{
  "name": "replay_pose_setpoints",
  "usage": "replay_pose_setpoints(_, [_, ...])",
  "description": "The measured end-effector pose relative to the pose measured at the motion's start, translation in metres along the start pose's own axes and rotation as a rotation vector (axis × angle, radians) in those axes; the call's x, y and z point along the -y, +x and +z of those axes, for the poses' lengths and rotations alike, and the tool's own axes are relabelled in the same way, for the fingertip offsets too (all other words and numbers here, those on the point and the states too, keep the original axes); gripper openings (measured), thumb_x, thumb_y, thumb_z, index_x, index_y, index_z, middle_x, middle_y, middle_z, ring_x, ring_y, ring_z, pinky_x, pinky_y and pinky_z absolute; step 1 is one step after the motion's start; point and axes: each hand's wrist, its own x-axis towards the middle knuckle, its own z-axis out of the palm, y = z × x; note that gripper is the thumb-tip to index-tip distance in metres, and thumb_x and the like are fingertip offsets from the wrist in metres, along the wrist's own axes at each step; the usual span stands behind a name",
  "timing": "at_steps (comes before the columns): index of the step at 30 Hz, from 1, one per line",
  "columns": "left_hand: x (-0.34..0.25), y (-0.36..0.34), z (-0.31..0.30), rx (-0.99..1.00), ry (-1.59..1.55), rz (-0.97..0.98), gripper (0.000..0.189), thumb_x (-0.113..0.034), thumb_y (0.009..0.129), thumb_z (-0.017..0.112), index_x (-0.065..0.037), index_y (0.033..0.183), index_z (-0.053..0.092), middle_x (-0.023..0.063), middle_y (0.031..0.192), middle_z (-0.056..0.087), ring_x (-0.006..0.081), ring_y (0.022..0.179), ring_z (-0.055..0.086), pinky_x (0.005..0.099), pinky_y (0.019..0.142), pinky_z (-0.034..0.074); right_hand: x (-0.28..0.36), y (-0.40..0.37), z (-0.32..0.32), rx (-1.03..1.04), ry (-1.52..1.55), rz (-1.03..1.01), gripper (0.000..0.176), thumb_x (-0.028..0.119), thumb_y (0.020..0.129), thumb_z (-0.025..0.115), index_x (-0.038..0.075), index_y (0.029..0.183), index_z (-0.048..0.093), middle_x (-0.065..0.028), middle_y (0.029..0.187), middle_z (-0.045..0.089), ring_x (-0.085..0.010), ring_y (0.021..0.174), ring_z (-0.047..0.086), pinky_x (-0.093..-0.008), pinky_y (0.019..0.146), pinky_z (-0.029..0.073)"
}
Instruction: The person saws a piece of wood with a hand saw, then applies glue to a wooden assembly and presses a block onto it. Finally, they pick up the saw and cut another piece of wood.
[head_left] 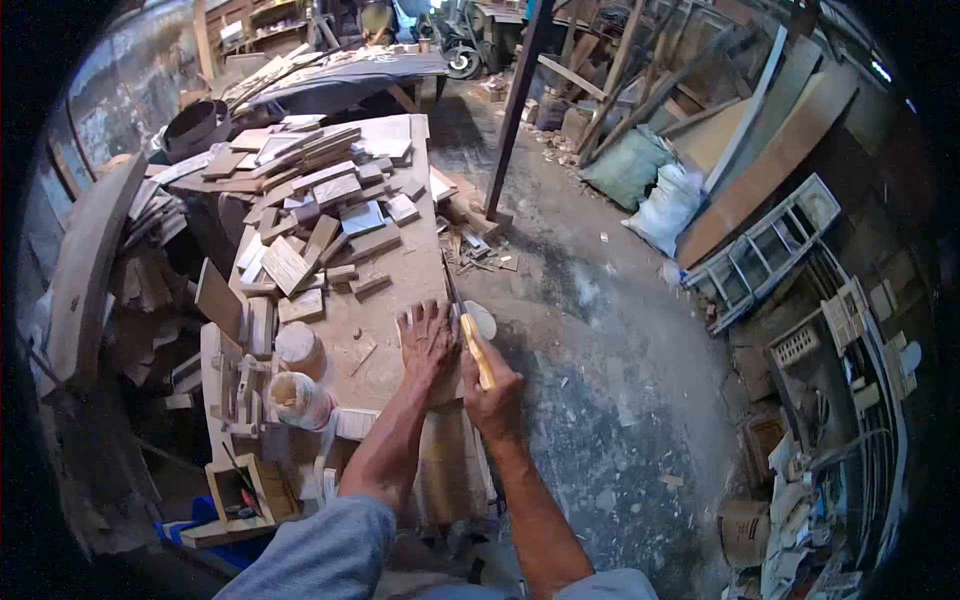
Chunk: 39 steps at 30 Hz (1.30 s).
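Note:
My right hand (492, 392) is wrapped round the yellowish wooden handle (477, 350) of a saw, at the right edge of the workbench (400, 290). The saw's thin dark blade (453, 285) points away from me along that edge. My left hand (430, 340) lies flat beside it with fingers spread, pressing on the bench edge; any small piece under the palm is hidden. A round pale object (481, 320) shows just right of the blade. Wood offcuts (287, 265) are piled farther up the bench.
Two tubs (301, 400) stand at the bench's left side, near a small wooden box (250, 490). A dark post (515, 110) rises beyond the bench. White sacks (667, 208), leaning boards (770, 160) and a ladder-like frame (765, 252) line the right side.

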Motion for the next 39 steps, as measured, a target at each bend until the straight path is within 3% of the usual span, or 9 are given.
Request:
replay_pose_setpoints(7, [0.002,0.015,0.013,-0.043,0.011,-0.037,0.043,-0.038,0.096,0.055,-0.015,0.131,0.063,0.0133,0.121,0.057,0.0299,0.119,0.051,0.0519,0.105,0.035,-0.009,-0.076,-0.003,-0.114,0.14,-0.072,0.037,0.01,0.099,0.063,-0.006,0.133,0.063,-0.0288,0.119,0.071,-0.0333,0.11,0.073,-0.0394,0.091,0.057])
replay_pose_setpoints(11, [0.006,0.006,0.024,-0.086,0.025,0.006,0.04,-0.035,0.094,0.055,-0.014,0.128,0.062,0.0133,0.119,0.057,0.0303,0.117,0.051,0.0511,0.103,0.035,0.017,-0.17,-0.058,0.007,0.093,0.172,0.042,0.011,0.096,0.065,-0.002,0.136,0.064,-0.0222,0.104,0.076,-0.0217,0.083,0.075,-0.0323,0.074,0.059])
replay_pose_setpoints(16, [-0.002,0.015,-0.008,0.029,-0.056,-0.026,0.036,-0.035,0.093,0.057,-0.014,0.123,0.061,0.0122,0.115,0.056,0.0297,0.113,0.051,0.0501,0.099,0.036,0.026,-0.217,-0.075,-0.086,-0.026,0.076,0.042,0.013,0.095,0.068,0.0,0.135,0.065,-0.0214,0.101,0.076,-0.0247,0.082,0.078,-0.033,0.071,0.06])
replay_pose_setpoints(19, [0.002,0.014,-0.002,-0.021,-0.017,0.014,0.036,-0.035,0.093,0.057,-0.015,0.123,0.061,0.0117,0.115,0.056,0.0294,0.113,0.051,0.0501,0.099,0.036,-0.005,-0.218,-0.062,-0.167,-0.109,-0.102,0.045,0.012,0.094,0.07,-0.001,0.137,0.063,-0.0168,0.09,0.076,-0.0193,0.062,0.07,-0.0336,0.057,0.057])
replay_pose_setpoints(22, [0.004,0.019,-0.003,-0.017,-0.036,0.019,0.035,-0.033,0.094,0.057,-0.016,0.124,0.06,0.0096,0.115,0.056,0.0289,0.113,0.052,0.0501,0.099,0.036,0.011,-0.206,-0.058,-0.044,-0.084,0.039,0.043,0.016,0.094,0.071,0.001,0.133,0.066,-0.0218,0.107,0.076,-0.0257,0.085,0.078,-0.034,0.075,0.06])
replay_pose_setpoints(28, [0.003,0.013,0.011,-0.064,0.032,0.002,0.037,-0.031,0.089,0.06,-0.018,0.124,0.061,0.0099,0.116,0.056,0.0272,0.112,0.052,0.0467,0.097,0.037,0.042,-0.182,-0.078,-0.022,-0.036,0.202,0.041,0.013,0.093,0.071,-0.002,0.131,0.066,-0.024,0.103,0.076,-0.0259,0.083,0.078,-0.0347,0.076,0.06])
replay_pose_setpoints(31, [0.007,0.017,0.027,-0.035,0.02,-0.034,0.039,-0.03,0.088,0.06,-0.018,0.125,0.061,0.0099,0.117,0.056,0.0268,0.112,0.052,0.0459,0.097,0.037,0.053,-0.224,-0.103,-0.078,-0.155,-0.066,0.042,0.015,0.096,0.068,-0.003,0.134,0.064,-0.0212,0.099,0.077,-0.0257,0.081,0.077,-0.0345,0.075,0.059])
replay_pose_setpoints(34, [0.007,0.008,0.02,-0.052,0.044,0.003,0.038,-0.031,0.087,0.061,-0.017,0.123,0.061,0.0101,0.115,0.056,0.0268,0.111,0.052,0.0458,0.096,0.037,0.033,-0.273,-0.116,-0.199,0.12,0.182,0.043,0.024,0.104,0.063,-0.005,0.135,0.063,-0.0207,0.13,0.069,-0.0224,0.114,0.068,-0.0367,0.101,0.051])
replay_pose_setpoints(39, [0.0,0.013,-0.001,-0.155,-0.059,-0.014,0.025,-0.033,0.093,0.057,-0.015,0.109,0.063,0.0114,0.105,0.054,0.029,0.106,0.051,0.0461,0.093,0.037,-0.002,-0.15,-0.079,-0.249,0.156,-0.021,0.043,0.019,0.101,0.063,-0.004,0.138,0.061,-0.0151,0.103,0.076,-0.0238,0.088,0.074,-0.0358,0.078,0.058])
